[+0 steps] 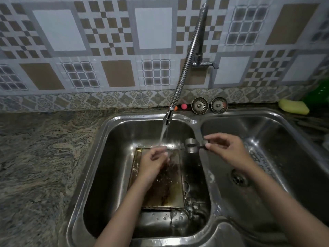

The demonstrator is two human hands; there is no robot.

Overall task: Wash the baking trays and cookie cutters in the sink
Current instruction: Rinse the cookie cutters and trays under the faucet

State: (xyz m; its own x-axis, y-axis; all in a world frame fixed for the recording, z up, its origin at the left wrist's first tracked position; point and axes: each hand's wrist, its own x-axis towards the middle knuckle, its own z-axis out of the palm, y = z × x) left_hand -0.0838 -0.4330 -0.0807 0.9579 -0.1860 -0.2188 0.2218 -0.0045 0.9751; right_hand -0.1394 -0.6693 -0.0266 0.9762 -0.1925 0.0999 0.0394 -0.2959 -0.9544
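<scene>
Head view of a double steel sink point(195, 122) set in a mottled stone surface point(44, 157), with patterned wall tiles behind. A flexible metal tap point(185, 68) bends down over the left basin, and a stream of water point(163, 136) runs from its nozzle. A stained rectangular baking tray point(170, 189) lies flat on the floor of the left basin; more metal pieces lie just beside its right edge, too dim to identify. The left hand point(153, 161) is held above the far end of the tray, directly under the stream, fingers loosely curled and holding nothing that can be seen. The right hand point(226, 148) is over the divider between the basins and pinches between thumb and fingertips a small metal cookie cutter point(203, 145); a ring-shaped cutter point(190, 146) shows just to its left, and whether the two are joined cannot be told. The right basin shows its open drain point(238, 179). Two round drain strainers point(200, 105) lean against the wall behind the sink, and a yellow sponge point(293, 106) lies on the surface at far right
</scene>
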